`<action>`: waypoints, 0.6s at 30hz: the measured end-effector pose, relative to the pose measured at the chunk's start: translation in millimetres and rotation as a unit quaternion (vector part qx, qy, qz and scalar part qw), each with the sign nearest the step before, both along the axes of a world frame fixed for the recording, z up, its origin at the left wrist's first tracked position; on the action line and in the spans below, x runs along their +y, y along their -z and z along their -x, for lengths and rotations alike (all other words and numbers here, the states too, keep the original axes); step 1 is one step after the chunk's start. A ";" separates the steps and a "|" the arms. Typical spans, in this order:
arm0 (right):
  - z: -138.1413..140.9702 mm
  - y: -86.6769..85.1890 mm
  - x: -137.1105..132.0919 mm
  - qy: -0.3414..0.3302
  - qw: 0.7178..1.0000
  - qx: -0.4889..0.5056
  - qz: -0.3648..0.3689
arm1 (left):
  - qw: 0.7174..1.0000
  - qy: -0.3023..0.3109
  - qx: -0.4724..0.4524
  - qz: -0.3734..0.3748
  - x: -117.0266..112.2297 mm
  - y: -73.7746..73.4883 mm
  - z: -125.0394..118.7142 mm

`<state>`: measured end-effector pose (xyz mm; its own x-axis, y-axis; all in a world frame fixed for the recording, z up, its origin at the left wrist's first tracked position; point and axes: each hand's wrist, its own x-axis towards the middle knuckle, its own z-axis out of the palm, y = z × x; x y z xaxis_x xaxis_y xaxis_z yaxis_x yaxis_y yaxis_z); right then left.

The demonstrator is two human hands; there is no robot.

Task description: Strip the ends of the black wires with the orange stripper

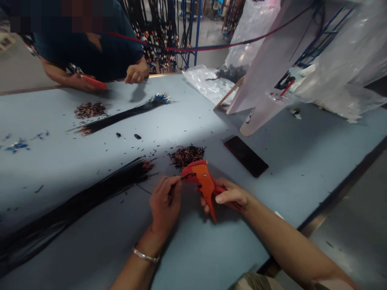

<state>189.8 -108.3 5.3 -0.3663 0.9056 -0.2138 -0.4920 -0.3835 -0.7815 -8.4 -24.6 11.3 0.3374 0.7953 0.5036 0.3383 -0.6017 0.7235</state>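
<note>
"So, is there any lettering on that white cup (260,114) with the red straw (287,87)?"

"It bears a small printed mark, too small to read. The dark-screened phone (246,156) lies just beside it."

"And the wire stripper (207,186)?"

"Above the blue-grey table (193,257), in the right hand (232,195), whose fingers wrap its spread red and orange handles. The left hand (165,203) pinches a thin black wire (178,179) with thumb and fingertips at the tool's nose; whether the jaws bite it, I cannot tell."

"What crowds them?"

"A heap of black and coppery trimmings (187,156) lies just beyond the nose, partly hidden by it. A thick bundle of black wires (90,197) stretches away left of the left hand."

"Farther off?"

"A white panel (260,60) blocks part of the view, near clear plastic bags (205,82). Opposite, a co-worker's hand holds a red tool (95,82) near a second wire bundle (121,117)."
</note>
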 end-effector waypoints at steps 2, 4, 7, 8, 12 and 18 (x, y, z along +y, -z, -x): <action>-0.2 -2.3 -0.1 -0.002 1.000 -0.004 -0.001 | 1.000 0.001 0.001 -0.010 -0.2 0.4 0.3; -0.3 -4.4 0.0 -0.001 1.000 -0.011 -0.008 | 1.000 0.002 0.000 -0.019 -0.3 0.6 0.3; -0.1 -5.5 0.2 0.000 1.000 -0.017 -0.021 | 1.000 0.007 -0.004 -0.024 -0.6 0.8 0.2; 0.0 -5.2 0.3 -0.001 1.000 -0.016 -0.024 | 1.000 0.008 -0.003 -0.022 -0.6 0.8 0.2; 1.2 -3.0 0.7 -0.003 1.000 -0.015 -0.025 | 1.000 0.005 -0.004 -0.012 -1.0 0.9 0.2; 5.9 -1.0 1.7 0.005 0.999 -0.039 -0.020 | 1.000 -0.003 -0.009 -0.007 -0.5 -0.1 0.5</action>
